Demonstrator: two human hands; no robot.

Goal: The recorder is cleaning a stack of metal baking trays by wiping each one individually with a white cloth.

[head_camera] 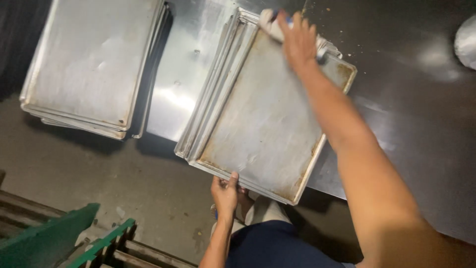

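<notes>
A stack of metal baking trays [263,114] lies tilted on a steel table, its near edge hanging over the table's front. My left hand [226,192] grips the near rim of the top tray. My right hand [297,39] reaches to the tray's far corner and presses a white cloth or sponge [270,25] with a bit of blue onto it. The top tray shows rusty brown stains along its edges.
A second stack of metal trays [91,62] sits at the left end of the steel table [421,99]. Green metal frames [54,238] stand on the concrete floor [124,173] at lower left. A pale round object [467,42] shows at the right edge.
</notes>
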